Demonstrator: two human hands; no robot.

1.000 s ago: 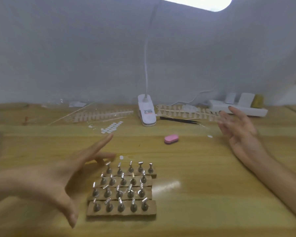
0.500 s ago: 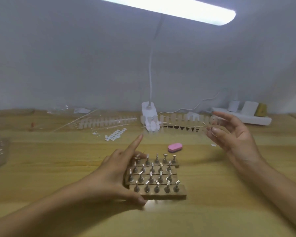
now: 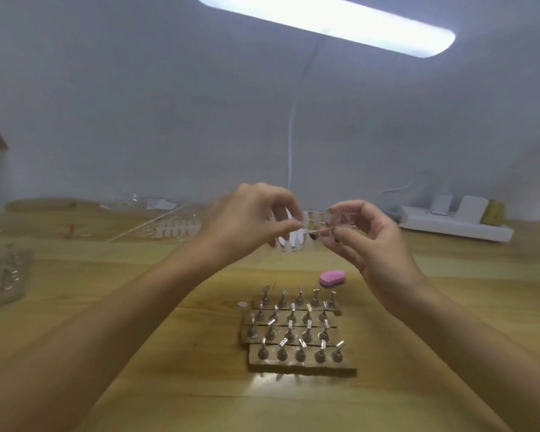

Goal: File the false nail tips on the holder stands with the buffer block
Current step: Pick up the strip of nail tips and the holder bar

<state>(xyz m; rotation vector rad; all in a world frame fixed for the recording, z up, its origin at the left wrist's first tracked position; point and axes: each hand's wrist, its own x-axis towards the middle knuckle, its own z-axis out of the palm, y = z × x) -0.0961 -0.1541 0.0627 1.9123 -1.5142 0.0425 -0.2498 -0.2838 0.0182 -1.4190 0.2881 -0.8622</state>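
The pink buffer block [image 3: 332,278] lies flat on the wooden desk [image 3: 106,307] around its middle, just beyond the far right corner of the holder stands [image 3: 296,328]. Its long axis runs roughly left to right. It sits below both raised hands and towards the person, and the right hand [image 3: 365,241] is clearly the nearer, so a reach for it would probably fall to that hand, coming down and back. Neither hand is free at present. The left hand [image 3: 250,219] pinches one end of a thin clear strip [image 3: 325,221] between thumb and forefinger, its other fingers loosely curled. The right hand pinches the other end, so the strip spans the narrow gap between them above the desk. It looks like a strip of false nail tips, though blur hides the detail. The stands sit in four rows on brown bases towards the near edge; whether any carries a tip cannot be told.
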